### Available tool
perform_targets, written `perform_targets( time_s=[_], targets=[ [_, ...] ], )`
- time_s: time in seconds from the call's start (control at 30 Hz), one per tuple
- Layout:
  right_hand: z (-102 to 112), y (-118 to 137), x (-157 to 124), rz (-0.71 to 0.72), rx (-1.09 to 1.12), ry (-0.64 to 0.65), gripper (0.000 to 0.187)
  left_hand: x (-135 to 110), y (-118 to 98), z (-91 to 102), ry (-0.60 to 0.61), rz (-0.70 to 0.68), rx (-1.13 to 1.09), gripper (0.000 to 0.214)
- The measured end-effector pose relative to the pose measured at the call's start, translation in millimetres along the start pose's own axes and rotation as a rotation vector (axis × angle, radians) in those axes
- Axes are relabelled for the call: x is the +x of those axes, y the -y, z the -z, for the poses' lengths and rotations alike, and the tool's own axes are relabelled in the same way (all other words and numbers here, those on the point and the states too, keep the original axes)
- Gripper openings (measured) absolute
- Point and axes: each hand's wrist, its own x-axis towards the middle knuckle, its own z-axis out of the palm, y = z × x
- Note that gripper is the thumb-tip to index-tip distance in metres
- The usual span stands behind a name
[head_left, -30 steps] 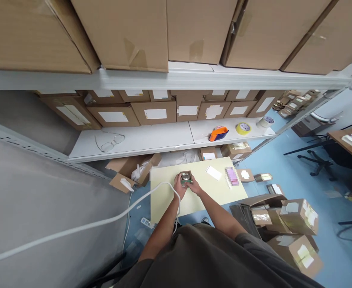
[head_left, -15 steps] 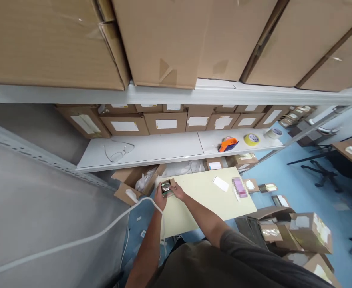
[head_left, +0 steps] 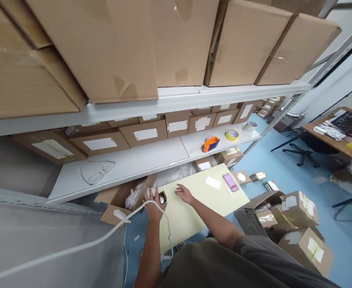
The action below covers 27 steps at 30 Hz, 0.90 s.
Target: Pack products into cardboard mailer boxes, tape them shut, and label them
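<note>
A small cardboard box (head_left: 165, 193) holding a round, shiny object (head_left: 162, 199) sits at the left end of the pale yellow table (head_left: 193, 204). My left hand (head_left: 153, 207) grips the box from its left side, thumb below and fingers above. Part of the box is hidden behind that hand, and the object's kind is too small to tell. To the right, my right hand (head_left: 185, 195) is apart from the box over the tabletop, its fingers loosely bent and separated with nothing in them. A white cable (head_left: 110, 232) runs in front of my left wrist.
An open carton (head_left: 123, 200) with white bags stands left of the table. White paper (head_left: 212, 182) and a blurred purple item (head_left: 230, 182) lie at its right. Above, a shelf (head_left: 152, 160) bears glasses (head_left: 98, 174), an orange tape dispenser (head_left: 211, 144) and tape rolls (head_left: 232, 135). Cartons (head_left: 300, 208) crowd the right.
My right hand has let go of the small box and moved right. My left hand keeps hold of it. The view has turned right and tilted.
</note>
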Motion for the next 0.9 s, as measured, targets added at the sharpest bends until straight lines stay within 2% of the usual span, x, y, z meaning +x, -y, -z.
perform_targets(
  time_s=[0.07, 0.13, 0.23, 0.33, 0.43, 0.53, 0.63, 0.73, 0.8, 0.9],
  targets=[
    [36, 6, -3, 0.052, -0.008, -0.074, 0.058, 5, -25, -3.9, -0.046, -0.073, -0.014, 0.094],
    [76, 11, -6, 0.091, -0.016, -0.155, 0.054, 14, -59, -13.3, -0.063, -0.16, -0.072, 0.083],
    [140, 17, -14, 0.142, -0.044, -0.263, 0.05, 28, -122, -33.9, -0.044, -0.296, -0.198, 0.068],
    [204, 29, -16, 0.224, -0.115, -0.345, 0.051, 39, -188, -53.9, -0.028, -0.357, -0.3, 0.062],
    [263, 57, -5, 0.38, -0.256, -0.393, 0.056, 43, -244, -67.6, -0.008, -0.35, -0.341, 0.061],
    [310, 103, 25, 0.609, -0.447, -0.397, 0.061, 39, -282, -76.9, 0.04, -0.306, -0.342, 0.062],
    [336, 159, 66, 0.794, -0.602, -0.332, 0.07, 26, -301, -84.0, 0.049, -0.223, -0.34, 0.061],
    [341, 201, 102, 0.814, -0.753, -0.146, 0.071, 6, -302, -85.6, 0.034, -0.125, -0.327, 0.058],
    [338, 214, 118, 0.763, -0.869, -0.006, 0.065, -9, -296, -81.8, 0.031, -0.068, -0.315, 0.055],
    [332, 213, 125, 0.666, -0.955, 0.037, 0.047, -31, -279, -70.8, 0.006, 0.005, -0.305, 0.052]
  ],
)
